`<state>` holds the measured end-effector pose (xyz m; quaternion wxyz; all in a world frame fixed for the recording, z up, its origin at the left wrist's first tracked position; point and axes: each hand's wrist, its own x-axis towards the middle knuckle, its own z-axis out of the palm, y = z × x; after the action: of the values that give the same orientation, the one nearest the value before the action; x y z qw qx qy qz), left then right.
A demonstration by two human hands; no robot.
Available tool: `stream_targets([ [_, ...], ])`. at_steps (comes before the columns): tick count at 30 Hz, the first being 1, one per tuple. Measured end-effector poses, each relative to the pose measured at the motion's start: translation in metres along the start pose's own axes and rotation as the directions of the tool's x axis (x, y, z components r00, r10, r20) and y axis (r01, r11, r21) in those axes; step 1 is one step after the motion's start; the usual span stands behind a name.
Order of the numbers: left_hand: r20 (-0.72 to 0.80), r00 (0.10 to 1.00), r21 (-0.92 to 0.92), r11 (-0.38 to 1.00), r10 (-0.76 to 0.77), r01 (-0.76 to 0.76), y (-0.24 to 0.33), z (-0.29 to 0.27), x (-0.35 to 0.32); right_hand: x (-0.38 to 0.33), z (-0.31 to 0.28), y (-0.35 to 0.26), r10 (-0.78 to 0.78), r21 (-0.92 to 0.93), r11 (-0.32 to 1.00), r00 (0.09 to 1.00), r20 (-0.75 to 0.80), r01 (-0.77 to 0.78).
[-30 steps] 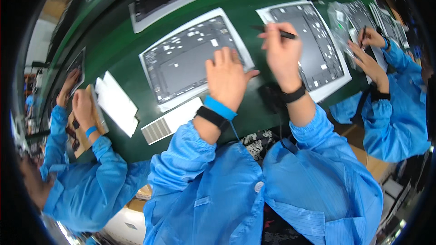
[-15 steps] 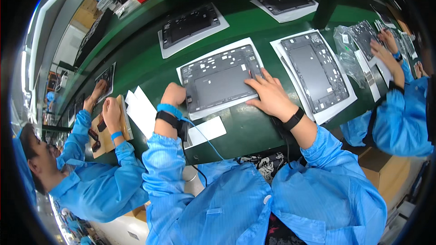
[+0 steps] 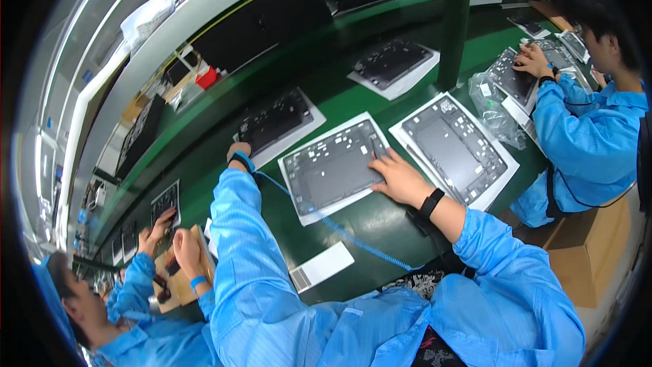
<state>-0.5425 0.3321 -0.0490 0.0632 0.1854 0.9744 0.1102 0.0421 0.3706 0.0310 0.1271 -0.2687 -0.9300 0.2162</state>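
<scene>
Two hands of ours are working well apart over the green bench (image 3: 390,228). With the right hand (image 3: 401,180), we are resting half-bent fingers on the right edge of the middle panel (image 3: 329,171), which is lying just left of that grip; whether we are pinching anything, we cannot tell. With the left hand (image 3: 238,151), we are reaching the left end of the rear panel (image 3: 275,119); its fingers are partly hiding, so we cannot tell its grip. Another panel (image 3: 448,139) is lying beyond the right hand, to its right.
</scene>
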Motion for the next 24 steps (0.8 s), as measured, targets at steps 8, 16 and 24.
stream_targets([
  [8,-0.005,0.960,-0.471,0.846,0.281,-0.250,-0.010,-0.052,0.011,0.018,0.007,0.005,-0.039,-0.022,0.999,0.998,-0.040,0.038],
  [16,-0.315,0.948,-0.821,0.511,-0.032,-0.256,-0.080,-0.229,-0.146,0.125,0.018,-0.001,-0.086,-0.012,0.996,0.996,-0.005,0.086],
  [24,-0.213,0.964,-0.975,-0.022,-0.158,-0.219,-0.165,-0.203,-0.373,0.233,0.046,-0.005,0.014,-0.033,0.999,0.989,0.149,-0.009],
])
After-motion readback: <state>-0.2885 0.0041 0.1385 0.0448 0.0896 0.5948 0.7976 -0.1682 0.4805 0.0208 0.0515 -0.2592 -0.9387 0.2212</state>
